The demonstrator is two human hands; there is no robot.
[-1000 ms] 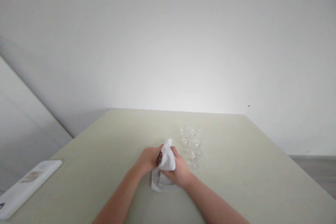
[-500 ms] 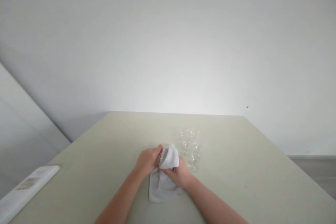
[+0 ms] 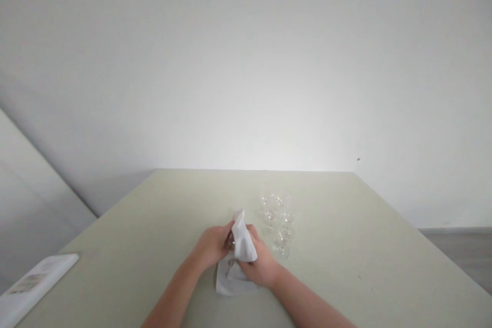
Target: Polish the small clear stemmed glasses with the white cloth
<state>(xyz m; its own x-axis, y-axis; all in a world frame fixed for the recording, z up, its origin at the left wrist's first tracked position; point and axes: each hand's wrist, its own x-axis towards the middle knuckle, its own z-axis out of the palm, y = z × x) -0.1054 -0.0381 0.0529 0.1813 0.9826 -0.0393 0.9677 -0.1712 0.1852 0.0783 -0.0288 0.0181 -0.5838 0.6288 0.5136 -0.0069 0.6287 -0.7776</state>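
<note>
In the head view, my left hand (image 3: 211, 246) is closed around a clear glass (image 3: 232, 242), of which only a glinting bit shows between the fingers and the cloth. My right hand (image 3: 263, 264) grips a white cloth (image 3: 243, 241), its fingers partly hidden behind the fabric. The cloth is bunched up against the glass, and its lower part hangs or lies towards me over the tabletop. Just right of my hands, several clear stemmed glasses (image 3: 283, 234) are grouped close together on the table; their outlines overlap and are faint.
A white flat box or board (image 3: 49, 271) with a printed picture lies at the left edge of the pale green table (image 3: 346, 256). A plain wall (image 3: 253, 87) rises behind the table's far edge. Grey floor (image 3: 453, 248) shows at the right.
My right hand has shifted the cloth slightly left, and it now stands upright and covers more of the glass. The whole view has tilted a little, so the table sits lower.
</note>
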